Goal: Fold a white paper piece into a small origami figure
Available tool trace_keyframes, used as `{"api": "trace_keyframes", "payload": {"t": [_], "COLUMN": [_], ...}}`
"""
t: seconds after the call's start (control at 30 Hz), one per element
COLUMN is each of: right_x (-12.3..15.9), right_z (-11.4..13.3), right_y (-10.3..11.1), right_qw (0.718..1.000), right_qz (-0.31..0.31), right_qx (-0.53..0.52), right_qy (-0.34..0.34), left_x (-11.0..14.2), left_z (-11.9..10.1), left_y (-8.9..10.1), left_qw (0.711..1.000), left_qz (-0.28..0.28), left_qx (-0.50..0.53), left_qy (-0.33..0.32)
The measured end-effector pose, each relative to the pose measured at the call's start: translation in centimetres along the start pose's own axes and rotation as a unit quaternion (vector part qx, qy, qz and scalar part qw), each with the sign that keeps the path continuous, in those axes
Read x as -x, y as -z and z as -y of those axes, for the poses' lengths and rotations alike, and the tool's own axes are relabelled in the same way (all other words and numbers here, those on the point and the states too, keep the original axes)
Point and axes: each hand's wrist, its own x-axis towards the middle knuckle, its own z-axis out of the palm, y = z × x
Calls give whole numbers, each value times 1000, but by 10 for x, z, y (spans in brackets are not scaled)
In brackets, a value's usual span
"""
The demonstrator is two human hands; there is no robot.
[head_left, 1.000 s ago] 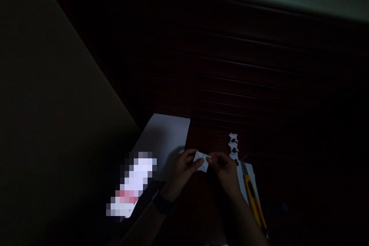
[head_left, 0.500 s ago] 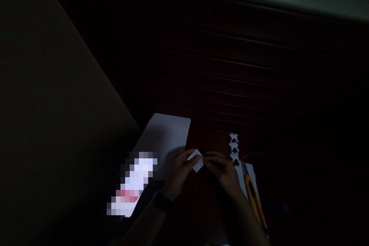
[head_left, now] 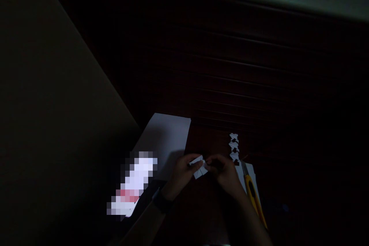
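Note:
A small folded piece of white paper with crease lines is held between both hands above the dark table. My left hand pinches its left side, thumb on top and fingers behind. My right hand grips its right edge between thumb and fingertips. Just beyond my right hand lie several small folded paper figures in a column. A yellow box cutter with its blade showing rests on white paper sheets beside my right forearm.
A large white sheet lies to the left of my hands. A bright, pixelated screen-like object is at its near end. A small bluish thing lies far right in the dark. A pale wall or panel slants along the left.
The folded paper has turned and tilted, and it sits slightly lower and further right. My right fingers have curled in closer on its edge.

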Motion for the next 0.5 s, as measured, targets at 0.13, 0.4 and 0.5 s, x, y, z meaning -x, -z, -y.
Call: {"api": "trace_keyframes", "payload": {"t": [0.13,0.4,0.5], "right_x": [-1,2,3], "right_z": [3,-1,2], "right_y": [0,0,-1], "right_qw": [998,999,999], "right_qz": [38,35,35], "right_qx": [3,20,25], "right_qy": [41,36,34], "left_x": [0,0,2], "left_z": [0,0,-2], "left_y": [0,0,0], "left_qw": [1000,1000,1000], "left_qz": [-1,-7,-8], "left_qx": [-15,19,24], "left_qy": [-16,-6,-5]}}
